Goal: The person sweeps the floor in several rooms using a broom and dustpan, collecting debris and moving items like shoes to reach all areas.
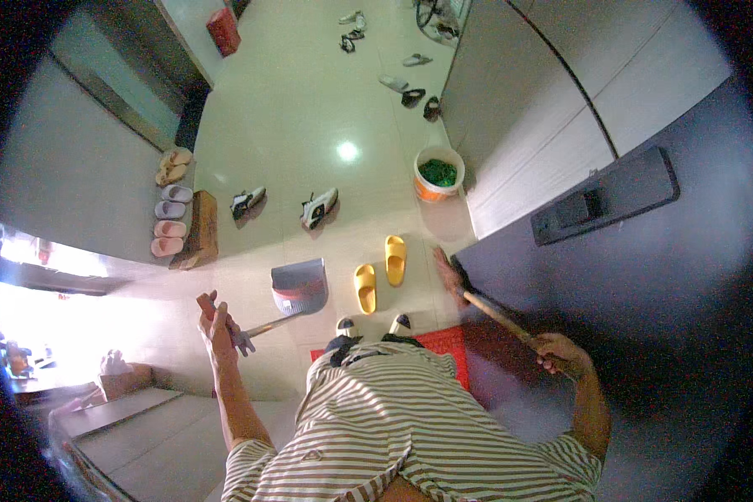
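Observation:
My left hand (218, 326) grips the top of a long-handled dustpan. Its grey pan (300, 285) sits on the tiled floor ahead and left of my feet, and its handle (276, 324) slants up to my fist. On the other side my right hand (561, 354) is closed around the wooden handle (499, 318) of a broom. The broom's brown head (450, 276) is down by the floor at the edge of the dark door. A pair of yellow slides, one slide (365, 288) and its mate (395, 260), lies between pan and broom.
A white and orange bucket (438, 176) with green contents stands by the right wall. Two sneakers (319, 208) lie apart on the floor. Several slippers (169, 229) line a wooden block (202, 229) at left. A red mat (442, 345) lies under me; the dark door (684, 263) stands right.

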Demonstrator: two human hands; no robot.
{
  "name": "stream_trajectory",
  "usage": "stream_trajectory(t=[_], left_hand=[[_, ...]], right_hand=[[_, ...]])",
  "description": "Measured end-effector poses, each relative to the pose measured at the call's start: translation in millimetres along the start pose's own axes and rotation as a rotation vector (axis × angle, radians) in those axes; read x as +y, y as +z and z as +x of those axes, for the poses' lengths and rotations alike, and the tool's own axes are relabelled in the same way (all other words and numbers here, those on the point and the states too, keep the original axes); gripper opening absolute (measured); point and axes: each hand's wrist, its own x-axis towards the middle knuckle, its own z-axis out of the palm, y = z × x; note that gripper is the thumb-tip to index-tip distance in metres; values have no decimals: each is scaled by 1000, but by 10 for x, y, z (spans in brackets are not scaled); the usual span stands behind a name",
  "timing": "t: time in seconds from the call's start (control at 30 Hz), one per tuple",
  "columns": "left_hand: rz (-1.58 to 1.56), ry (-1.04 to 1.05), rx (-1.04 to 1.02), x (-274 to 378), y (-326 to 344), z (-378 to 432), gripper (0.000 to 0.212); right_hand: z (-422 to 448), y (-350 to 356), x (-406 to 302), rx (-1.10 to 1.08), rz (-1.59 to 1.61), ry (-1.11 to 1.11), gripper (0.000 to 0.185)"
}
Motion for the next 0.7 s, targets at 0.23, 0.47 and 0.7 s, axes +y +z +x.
stream_trajectory(t=[0.23, 0.47, 0.7], left_hand=[[-95, -52, -15, 160, 285, -96, 59], [-32, -43, -29, 376, 541, -3, 57], [-85, 21, -54, 898, 1018, 169, 58]], right_hand=[[-205, -259, 165, -72, 101, -17, 37], [-315, -475, -134, 15, 32, 83, 40], [-439, -803, -701, 120, -202, -155, 23]])
